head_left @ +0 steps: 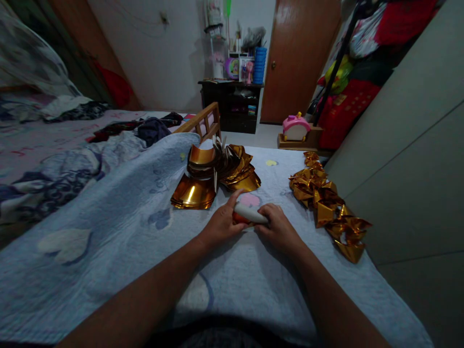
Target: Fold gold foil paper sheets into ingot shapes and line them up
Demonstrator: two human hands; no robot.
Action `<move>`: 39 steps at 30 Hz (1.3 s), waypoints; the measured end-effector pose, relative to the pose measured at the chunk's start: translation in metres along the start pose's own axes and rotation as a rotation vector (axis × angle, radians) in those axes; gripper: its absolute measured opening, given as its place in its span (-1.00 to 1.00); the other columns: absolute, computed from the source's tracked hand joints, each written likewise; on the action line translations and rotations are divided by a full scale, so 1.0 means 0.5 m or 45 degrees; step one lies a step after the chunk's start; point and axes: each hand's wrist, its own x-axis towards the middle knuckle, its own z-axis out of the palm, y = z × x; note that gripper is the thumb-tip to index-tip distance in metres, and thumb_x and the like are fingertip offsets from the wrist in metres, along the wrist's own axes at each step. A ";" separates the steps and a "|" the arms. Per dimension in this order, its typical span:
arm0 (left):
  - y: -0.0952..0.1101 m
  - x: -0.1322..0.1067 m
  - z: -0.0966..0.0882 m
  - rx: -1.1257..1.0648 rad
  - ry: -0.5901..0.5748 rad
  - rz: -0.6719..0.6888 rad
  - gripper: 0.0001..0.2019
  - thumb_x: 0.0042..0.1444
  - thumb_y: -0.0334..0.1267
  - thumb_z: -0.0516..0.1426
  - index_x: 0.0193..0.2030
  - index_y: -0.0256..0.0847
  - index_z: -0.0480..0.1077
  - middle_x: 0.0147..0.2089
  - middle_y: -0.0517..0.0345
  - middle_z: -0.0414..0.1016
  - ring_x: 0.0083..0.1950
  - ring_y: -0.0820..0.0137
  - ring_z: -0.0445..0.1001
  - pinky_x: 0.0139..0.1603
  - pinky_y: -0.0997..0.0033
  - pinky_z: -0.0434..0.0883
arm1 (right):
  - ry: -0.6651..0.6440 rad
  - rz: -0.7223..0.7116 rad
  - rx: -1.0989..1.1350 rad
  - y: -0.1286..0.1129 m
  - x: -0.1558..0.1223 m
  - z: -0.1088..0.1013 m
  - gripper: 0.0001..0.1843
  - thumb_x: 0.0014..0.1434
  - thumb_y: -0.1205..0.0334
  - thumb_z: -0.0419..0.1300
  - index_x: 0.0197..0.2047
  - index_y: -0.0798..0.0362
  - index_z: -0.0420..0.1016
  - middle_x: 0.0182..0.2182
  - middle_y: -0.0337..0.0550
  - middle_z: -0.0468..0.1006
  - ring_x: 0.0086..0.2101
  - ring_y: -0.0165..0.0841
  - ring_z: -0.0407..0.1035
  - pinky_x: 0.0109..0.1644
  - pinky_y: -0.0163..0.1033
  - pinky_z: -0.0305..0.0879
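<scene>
Between my two hands is a sheet of gold foil paper (250,212), bent into a roll with its white back outward and some gold showing below. My left hand (225,220) grips its left end, thumb on top. My right hand (277,226) is closed on the right end. Just beyond my left hand lie stacks of gold foil paper (194,191), curved and fanned out. Over to the right, a heap of folded gold foil pieces (321,195) stretches along the bed edge.
A blue bedspread (152,256) with heart shapes lies under everything. At left are rumpled clothes (119,145). A wooden bed rail (203,121) stands behind the stacks, and a pale cabinet (409,159) borders the right side. Farther back are a pink toy (296,129) and a dark shelf (232,108).
</scene>
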 end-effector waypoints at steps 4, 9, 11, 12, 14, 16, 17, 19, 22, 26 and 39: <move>0.004 0.004 0.005 -0.480 0.042 -0.074 -0.06 -0.10 -0.36 0.38 0.41 -0.09 0.05 0.04 0.05 0.47 -0.09 0.33 0.55 -0.03 0.35 0.51 | 0.021 0.174 0.561 -0.006 0.005 -0.003 -0.69 0.05 0.23 0.25 -0.10 -0.01 0.36 -0.38 -0.25 0.50 -0.36 -0.32 0.38 -0.27 -0.22 0.26; 0.009 0.008 0.014 -0.840 0.102 -0.143 -0.10 -0.10 -0.33 0.40 0.35 -0.13 0.06 0.07 0.00 0.49 -0.03 0.30 0.56 -0.02 0.37 0.52 | -0.016 0.367 1.251 -0.020 0.008 0.002 -0.33 -0.06 0.15 0.41 0.09 -0.07 0.26 -0.32 -0.23 0.59 -0.39 -0.34 0.44 -0.37 -0.28 0.28; 0.013 0.007 0.018 -0.857 0.084 -0.135 -0.15 -0.03 -0.30 0.37 0.35 -0.12 0.06 0.12 -0.04 0.47 0.01 0.29 0.55 0.01 0.36 0.52 | -0.071 0.377 1.285 -0.029 0.009 0.001 -0.41 -0.05 0.14 0.42 0.04 -0.01 0.35 -0.33 -0.21 0.58 -0.40 -0.37 0.42 -0.40 -0.31 0.26; 0.015 0.005 0.020 -0.845 0.053 -0.128 -0.18 0.01 -0.29 0.35 0.36 -0.11 0.05 0.13 -0.05 0.46 0.01 0.29 0.55 0.01 0.35 0.52 | -0.083 0.371 1.280 -0.032 0.009 0.000 -0.46 -0.04 0.13 0.41 0.01 0.02 0.40 -0.35 -0.20 0.57 -0.41 -0.37 0.41 -0.41 -0.31 0.26; 0.018 0.002 0.023 -0.787 -0.010 -0.092 -0.23 0.08 -0.29 0.29 0.37 -0.09 0.03 0.16 -0.06 0.44 0.01 0.29 0.55 0.02 0.31 0.52 | -0.064 0.371 1.262 -0.034 0.010 -0.003 -0.50 -0.03 0.10 0.41 -0.03 0.07 0.45 -0.39 -0.21 0.54 -0.44 -0.39 0.38 -0.44 -0.32 0.25; 0.016 -0.001 0.023 -0.690 -0.039 -0.025 -0.26 0.13 -0.31 0.21 0.40 -0.07 -0.02 0.16 -0.05 0.42 0.03 0.30 0.53 0.05 0.27 0.51 | -0.001 0.394 1.261 -0.031 0.011 -0.008 -0.47 -0.05 0.07 0.42 -0.04 0.07 0.44 -0.43 -0.25 0.52 -0.47 -0.41 0.35 -0.46 -0.32 0.24; 0.013 -0.002 0.021 -0.630 -0.038 0.016 -0.26 0.14 -0.34 0.17 0.42 -0.05 -0.05 0.14 -0.03 0.42 0.04 0.30 0.51 0.05 0.26 0.50 | 0.037 0.413 1.265 -0.027 0.011 -0.011 -0.45 -0.06 0.07 0.42 -0.02 0.05 0.41 -0.44 -0.27 0.51 -0.48 -0.41 0.35 -0.46 -0.33 0.23; 0.005 -0.003 0.015 -0.477 -0.043 0.099 -0.22 0.10 -0.41 0.11 0.44 -0.03 -0.10 0.06 0.03 0.43 0.03 0.31 0.48 0.01 0.29 0.48 | 0.104 0.446 1.265 -0.020 0.011 -0.015 -0.43 -0.06 0.06 0.41 -0.01 0.01 0.35 -0.46 -0.32 0.49 -0.51 -0.43 0.32 -0.46 -0.34 0.20; -0.005 -0.005 0.005 -0.182 -0.003 0.218 -0.12 -0.02 -0.48 0.10 0.45 0.00 -0.09 -0.03 0.11 0.38 -0.06 0.36 0.44 -0.08 0.35 0.44 | 0.159 0.453 1.227 -0.012 0.012 -0.019 -0.47 -0.02 0.04 0.37 -0.02 -0.01 0.32 -0.50 -0.37 0.45 -0.54 -0.45 0.27 -0.47 -0.35 0.14; -0.009 -0.008 -0.004 0.125 0.077 0.389 -0.27 0.02 -0.48 0.10 0.37 0.00 0.14 0.00 0.11 0.34 -0.04 0.34 0.38 -0.06 0.34 0.43 | 0.145 0.425 1.153 -0.008 0.015 -0.017 -0.50 -0.01 0.05 0.32 -0.02 0.00 0.32 -0.52 -0.38 0.43 -0.57 -0.47 0.22 -0.50 -0.36 0.07; -0.001 -0.014 -0.001 0.484 -0.046 0.495 -0.68 0.13 -0.42 0.17 0.04 -0.17 0.51 -0.15 0.08 0.39 -0.12 0.31 0.41 -0.07 0.31 0.43 | 0.042 0.326 0.799 0.025 0.014 0.008 -0.44 0.10 0.10 0.22 0.16 0.04 0.27 -0.39 -0.28 0.54 -0.39 -0.34 0.45 -0.35 -0.30 0.29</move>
